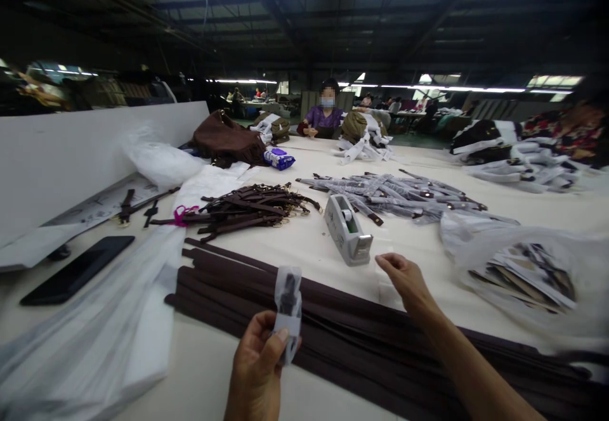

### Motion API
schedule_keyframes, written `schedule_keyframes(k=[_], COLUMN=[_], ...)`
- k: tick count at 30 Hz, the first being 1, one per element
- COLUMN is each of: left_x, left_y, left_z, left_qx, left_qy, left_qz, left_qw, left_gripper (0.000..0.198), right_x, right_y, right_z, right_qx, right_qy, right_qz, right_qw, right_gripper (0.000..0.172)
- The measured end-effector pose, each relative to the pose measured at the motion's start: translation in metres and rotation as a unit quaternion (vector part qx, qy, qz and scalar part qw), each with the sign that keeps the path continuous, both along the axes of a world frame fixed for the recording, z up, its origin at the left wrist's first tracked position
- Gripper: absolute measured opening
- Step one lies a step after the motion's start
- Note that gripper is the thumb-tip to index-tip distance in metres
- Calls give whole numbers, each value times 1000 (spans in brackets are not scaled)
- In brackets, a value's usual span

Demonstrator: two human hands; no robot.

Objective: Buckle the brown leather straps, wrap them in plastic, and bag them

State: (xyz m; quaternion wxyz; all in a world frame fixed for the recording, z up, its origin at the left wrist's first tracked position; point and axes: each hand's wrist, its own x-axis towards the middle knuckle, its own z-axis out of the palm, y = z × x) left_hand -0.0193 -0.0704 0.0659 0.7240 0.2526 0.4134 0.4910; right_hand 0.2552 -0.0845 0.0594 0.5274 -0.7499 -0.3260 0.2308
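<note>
Between the thumb and fingers of my left hand (261,357) is a small dark strap folded in a translucent white wrapper (288,294), held upright above long dark brown strips (228,288). My right hand (404,278) is pinched just right of a grey tape dispenser (349,234). A faint see-through strip, which looks like clear tape (386,284), hangs at its fingertips. Beyond the strips lies a heap of brown straps with buckles (252,208). Farther right is a pile of straps in translucent wrapping (394,193).
White wrapping sheets (143,326) and a black phone (78,269) lie at the left. An open plastic bag (518,269) stands at the right. A brown bag (228,139) and blue packet (279,158) are farther back. A masked person (323,116) is across the table.
</note>
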Motion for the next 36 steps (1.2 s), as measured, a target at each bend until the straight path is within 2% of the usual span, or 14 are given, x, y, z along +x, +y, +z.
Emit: schedule_keyframes(k=[1,3,5,6,8,10,17,20,24,26,30,32,36], left_x=[2,6,11,13,14,14,6,5,2,1,1,2,1], left_y=[-1,-5,-8,-10,-14,-17,-27,-27,-22,-19,-17,-18,-21], left_z=[1,0,-1,-2,-4,-4,5,8,9,7,4,3,3], left_qx=[4,18,45,62,96,125,182,188,178,168,159,160,171], left_qy=[-5,-6,-2,-1,3,16,64,64,54,46,31,28,42], left_qz=[-11,-31,-48,-55,-65,-68,-82,-79,-60,-43,-38,-43,-56], left_qw=[1000,999,998,997,993,990,978,977,981,984,986,986,983], left_gripper=[44,43,41,39,35,32,25,25,26,27,27,25,23], right_x=[-12,-40,-68,-81,-100,-109,-108,-109,-107,-105,-103,-104,-107], right_y=[-8,-24,-38,-42,-45,-42,-30,-33,-43,-48,-56,-57,-56], right_z=[10,34,56,64,71,69,43,42,52,57,61,59,53], right_qx=[16,36,42,37,21,8,-9,-19,-21,1,50,60,63], right_qy=[-4,16,76,105,141,143,75,64,91,166,330,361,363], right_qz=[29,139,310,375,446,458,429,419,408,416,430,432,434], right_qw=[999,990,947,920,883,877,900,906,908,894,839,824,822], right_gripper=[32,30,28,28,29,31,39,40,36,27,15,14,12])
